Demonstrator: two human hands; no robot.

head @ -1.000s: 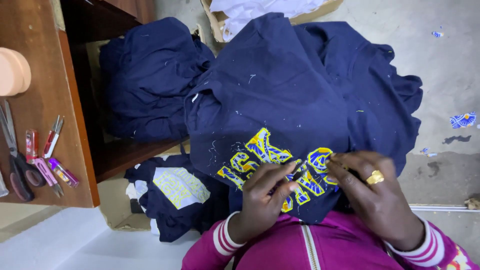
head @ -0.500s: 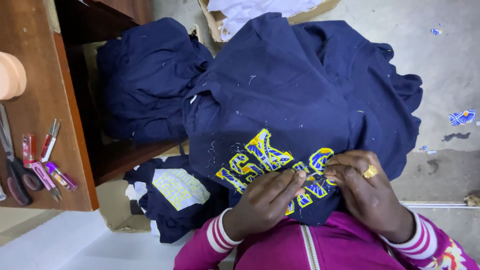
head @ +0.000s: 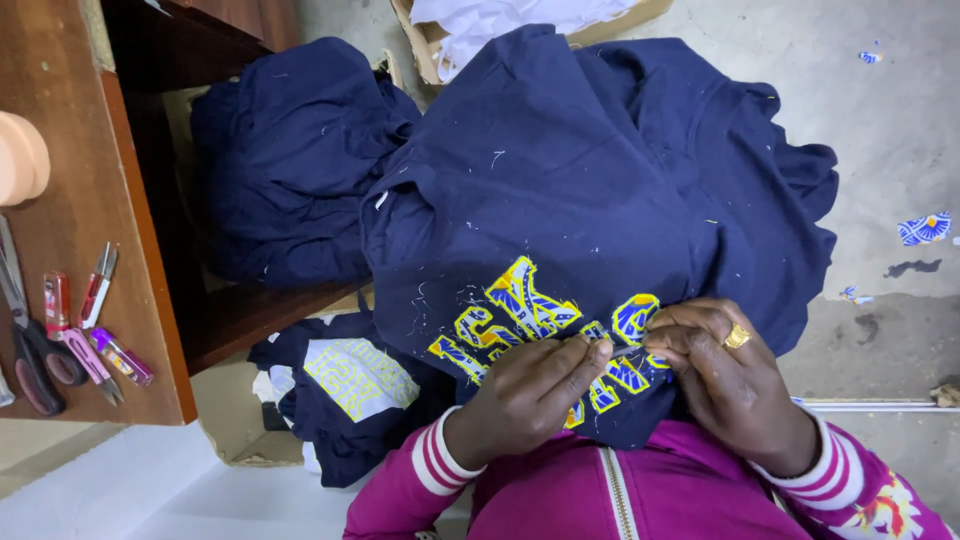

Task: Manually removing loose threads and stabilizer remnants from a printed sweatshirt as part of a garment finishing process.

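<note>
The navy garment (head: 590,200) lies draped over the person's lap, its yellow-and-blue lettering (head: 530,320) turned up right under both hands. The left hand (head: 525,400) pinches at the edge of a letter with fingertips drawn together; whether it grips a thread or a small tool I cannot tell. The right hand (head: 735,385), wearing a gold ring (head: 737,337), presses the cloth and pinches it beside the same letter. To work well here, the fabric should be kept taut between the two hands, and only loose threads pulled. Beyond the left hand sits a pile of navy garments (head: 280,160), with another lettered piece (head: 350,385) below it. Further left, scissors (head: 30,340) and small snips (head: 97,285) rest on the wooden surface (head: 70,120), well apart from the hands. Slack folds could catch the fingers.
</note>
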